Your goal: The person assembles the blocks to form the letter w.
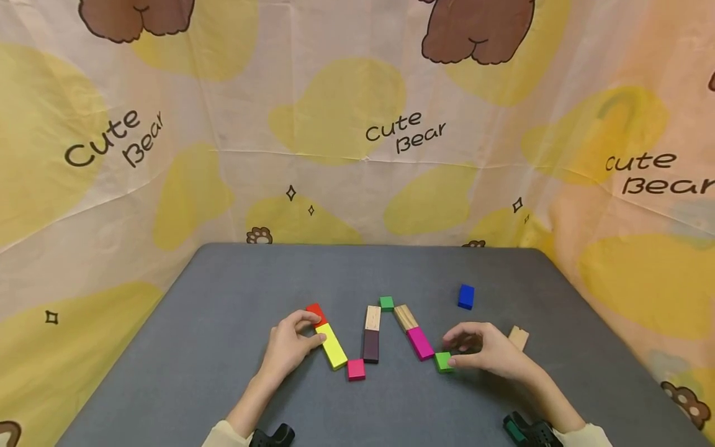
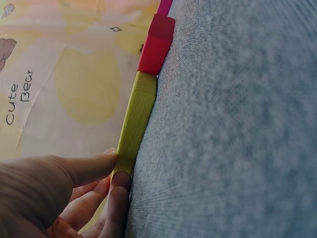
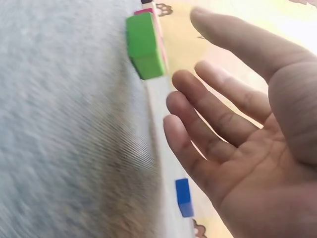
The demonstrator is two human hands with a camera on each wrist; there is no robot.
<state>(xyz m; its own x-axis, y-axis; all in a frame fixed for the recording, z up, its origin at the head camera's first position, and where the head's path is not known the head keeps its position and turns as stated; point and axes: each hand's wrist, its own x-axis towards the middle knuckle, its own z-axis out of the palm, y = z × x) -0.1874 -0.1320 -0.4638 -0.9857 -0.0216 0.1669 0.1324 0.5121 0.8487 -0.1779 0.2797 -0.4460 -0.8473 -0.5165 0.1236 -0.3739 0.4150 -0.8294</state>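
A red block and a yellow block lie end to end at the left of a zigzag row. My left hand holds them where they meet, index finger on the red one and thumb on the yellow one. In the left wrist view, the fingers hide the red block, and the thumb presses against the side of the yellow block. My right hand hovers beside a light green block at the row's right end. The right wrist view shows its loose fingers apart from that green block.
Between the hands, the row continues with a pinkish-red block, a dark purple block, two plain wood blocks, a green block and a magenta block. A blue block and a wooden piece lie apart at the right.
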